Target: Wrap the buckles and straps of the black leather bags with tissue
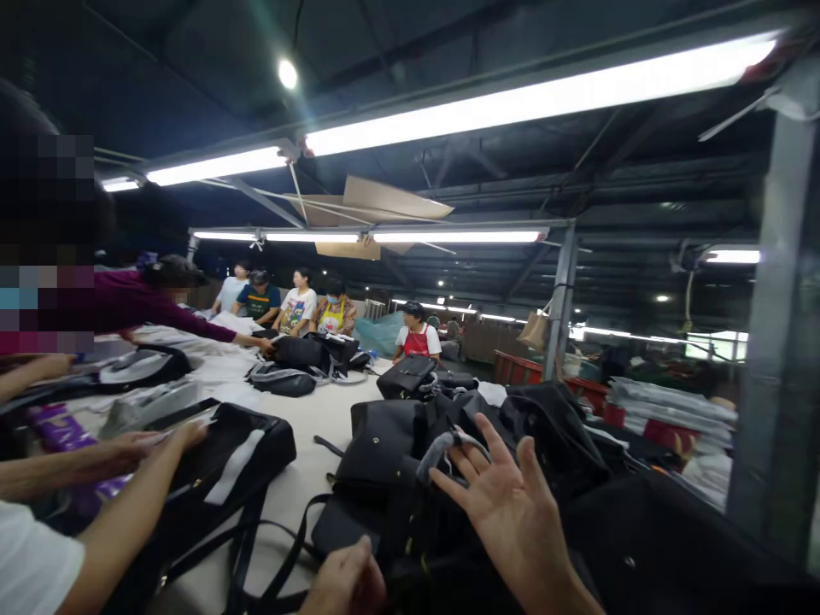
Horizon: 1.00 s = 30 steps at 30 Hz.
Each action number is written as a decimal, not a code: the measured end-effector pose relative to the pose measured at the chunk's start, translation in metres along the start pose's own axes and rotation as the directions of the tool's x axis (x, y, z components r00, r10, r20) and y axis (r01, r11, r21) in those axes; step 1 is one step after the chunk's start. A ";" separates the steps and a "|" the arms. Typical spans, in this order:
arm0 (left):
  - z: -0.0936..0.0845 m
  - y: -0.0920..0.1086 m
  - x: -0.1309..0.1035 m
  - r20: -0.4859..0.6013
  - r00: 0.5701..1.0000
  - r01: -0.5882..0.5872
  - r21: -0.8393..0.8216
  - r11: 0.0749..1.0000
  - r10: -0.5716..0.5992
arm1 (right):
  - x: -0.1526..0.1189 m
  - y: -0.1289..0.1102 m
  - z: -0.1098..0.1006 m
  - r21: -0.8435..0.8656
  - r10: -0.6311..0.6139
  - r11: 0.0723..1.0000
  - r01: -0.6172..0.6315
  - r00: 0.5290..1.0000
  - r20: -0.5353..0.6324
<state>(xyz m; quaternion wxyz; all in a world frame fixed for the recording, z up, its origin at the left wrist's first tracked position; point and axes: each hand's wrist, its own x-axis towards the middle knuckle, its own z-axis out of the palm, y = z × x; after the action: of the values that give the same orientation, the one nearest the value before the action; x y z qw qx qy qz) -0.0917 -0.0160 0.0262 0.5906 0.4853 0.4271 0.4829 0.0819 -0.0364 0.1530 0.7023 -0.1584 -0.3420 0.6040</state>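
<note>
My right hand (512, 504) is raised palm up with its fingers spread, above a pile of black bags. Its fingertips are right by a bag handle (439, 451) wrapped in grey padding; whether they touch it I cannot tell. Low in the view, my left hand (349, 581) is closed with the thumb on top; what is inside its fingers is hidden. Just beyond it lies a black bag (377, 448) with a flap and a small metal stud. Thin black straps (298, 547) loop over the pale table (301, 457) beside my left hand.
At left, a co-worker's hands (172, 440) are at another black bag (260, 457) with a white strip. A purple sleeve (154, 312) reaches across the table. More black bags (307, 354) lie farther back. Several people stand beyond. A metal post (769, 325) rises at right.
</note>
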 end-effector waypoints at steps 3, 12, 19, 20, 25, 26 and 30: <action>-0.002 0.002 0.004 0.108 0.986 -0.156 0.382 0.911 0.123 | -0.004 -0.006 -0.020 0.017 0.048 0.999 -0.048 0.999 0.019; 0.031 0.038 0.008 0.059 0.994 -0.108 0.738 0.666 0.095 | -0.011 0.007 -0.047 -0.068 0.089 0.994 -0.080 0.987 0.135; 0.033 0.028 0.019 0.114 0.992 0.003 0.456 0.890 -0.062 | -0.012 0.011 -0.061 -0.134 0.095 0.989 -0.065 0.968 0.232; 0.029 0.024 0.021 0.148 0.982 0.057 0.378 0.924 -0.121 | -0.009 0.007 -0.064 -0.104 0.101 0.991 -0.080 0.972 0.211; 0.029 -0.004 0.022 0.311 0.922 0.279 -0.129 0.952 -0.228 | 0.017 0.012 -0.096 0.089 0.041 0.995 -0.036 0.998 -0.051; 0.034 -0.013 0.020 0.333 0.913 0.334 -0.282 0.899 -0.235 | 0.020 0.020 -0.105 0.095 0.019 0.995 -0.009 0.994 -0.107; 0.043 -0.048 0.022 0.302 0.918 0.375 -0.454 0.808 -0.257 | 0.024 0.046 -0.131 -0.024 -0.068 0.998 0.064 0.968 -0.243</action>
<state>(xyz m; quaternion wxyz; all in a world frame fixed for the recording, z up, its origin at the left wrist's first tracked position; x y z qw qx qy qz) -0.0385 -0.0042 -0.0151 0.8135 0.2876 0.2912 0.4131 0.1365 0.0218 0.0370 0.7574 -0.2254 -0.2633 0.5534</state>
